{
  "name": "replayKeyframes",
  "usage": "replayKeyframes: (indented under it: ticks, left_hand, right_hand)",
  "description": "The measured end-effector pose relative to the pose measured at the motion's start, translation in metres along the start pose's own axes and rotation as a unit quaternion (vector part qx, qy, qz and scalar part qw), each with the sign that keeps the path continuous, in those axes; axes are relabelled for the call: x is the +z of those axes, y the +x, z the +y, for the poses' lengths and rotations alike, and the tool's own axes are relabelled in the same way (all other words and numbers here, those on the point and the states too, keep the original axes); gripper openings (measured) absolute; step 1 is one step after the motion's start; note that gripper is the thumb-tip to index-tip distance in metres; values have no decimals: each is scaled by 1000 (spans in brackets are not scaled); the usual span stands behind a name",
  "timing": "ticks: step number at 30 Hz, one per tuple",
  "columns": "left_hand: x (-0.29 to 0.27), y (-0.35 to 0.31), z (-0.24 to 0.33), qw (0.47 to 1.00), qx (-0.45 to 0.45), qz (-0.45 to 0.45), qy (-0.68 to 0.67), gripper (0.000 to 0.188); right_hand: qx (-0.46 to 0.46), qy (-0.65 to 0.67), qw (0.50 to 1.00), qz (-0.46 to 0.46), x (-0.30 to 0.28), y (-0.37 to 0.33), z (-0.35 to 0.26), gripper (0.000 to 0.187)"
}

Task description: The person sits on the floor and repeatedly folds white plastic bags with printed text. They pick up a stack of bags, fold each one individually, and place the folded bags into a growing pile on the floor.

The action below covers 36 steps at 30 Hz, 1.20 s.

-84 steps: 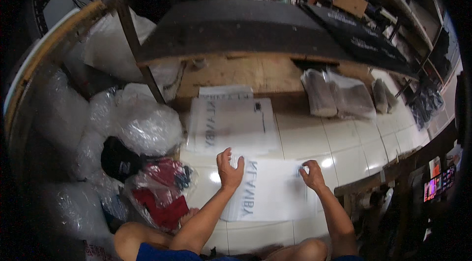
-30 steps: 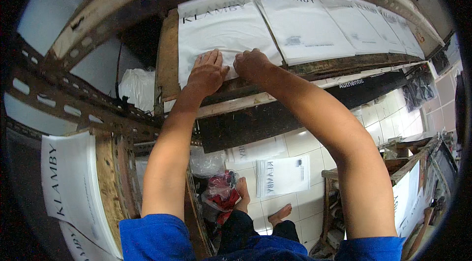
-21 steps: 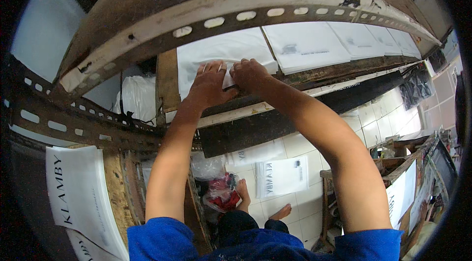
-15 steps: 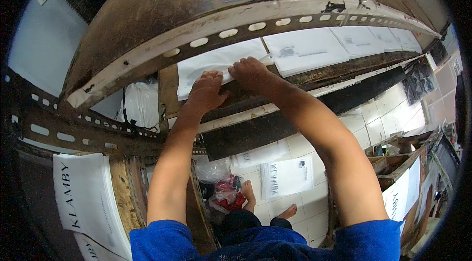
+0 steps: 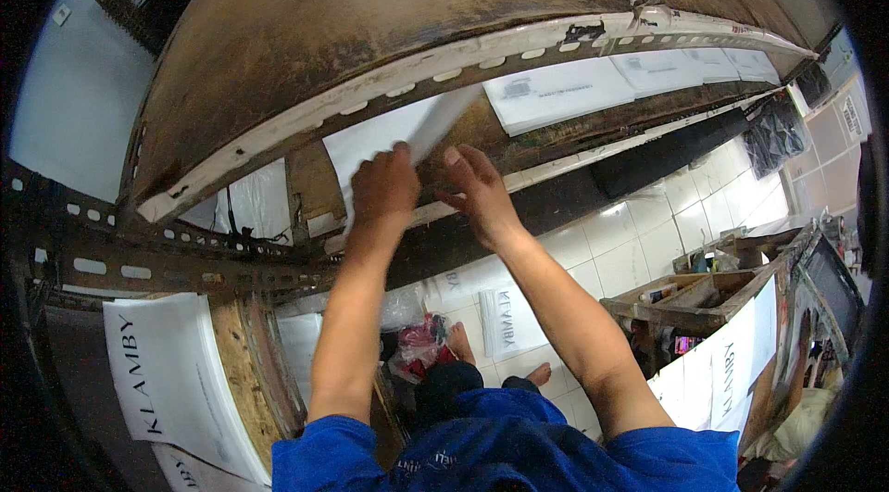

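Left hand [image 5: 384,184]: bent fingers gripped a white sheet [image 5: 363,142] | right hand [image 5: 482,194]: fingers stood partly apart, held nothing

You had one left hand [image 5: 384,188], one right hand [image 5: 480,191] and two bare feet [image 5: 459,342] in view — plus five white piles [image 5: 560,95] in a single row — and one wall switch [image 5: 62,15].

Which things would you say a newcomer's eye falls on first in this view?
Probably the broad, worn brown board arching across the top of the picture. Just below it, left of centre, the left hand appears to grip a white sheet, with the right hand open beside it. The bright blue shirt stands out at the bottom centre.
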<state>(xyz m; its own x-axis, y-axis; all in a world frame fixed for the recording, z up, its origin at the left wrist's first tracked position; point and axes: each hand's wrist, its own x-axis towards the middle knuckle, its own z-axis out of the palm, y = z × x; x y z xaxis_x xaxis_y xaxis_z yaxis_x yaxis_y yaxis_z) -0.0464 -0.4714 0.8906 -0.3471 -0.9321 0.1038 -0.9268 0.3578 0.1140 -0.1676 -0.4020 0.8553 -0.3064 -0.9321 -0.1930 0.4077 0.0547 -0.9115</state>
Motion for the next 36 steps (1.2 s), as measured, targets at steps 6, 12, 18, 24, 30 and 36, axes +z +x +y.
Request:
replayKeyframes:
  ticks: [6,12,18,24,30,36]
  left_hand:
    - [-9,-85,40,986,31,-144,-73,22]
    - [-34,-58,0,946,2,-151,-285,57]
    - [4,55,-85,998,4,-48,-29,100]
    - [34,109,-101,975,11,-219,-27,102]
    - [48,115,-112,977,9,-200,-80,77]
    - [39,100,-93,984,-7,-158,-76,71]
  right_hand:
    - [98,163,980,66,11,-32,6,39]
    - [5,1,997,81,-84,-55,17,44]
    - [82,-7,995,55,-93,-87,-25,43]
    - [83,68,988,109,-112,-87,-8,51]
    - [58,81,987,130,-114,-83,4,46]
    - [14,-67,995,77,-119,-86,-1,36]
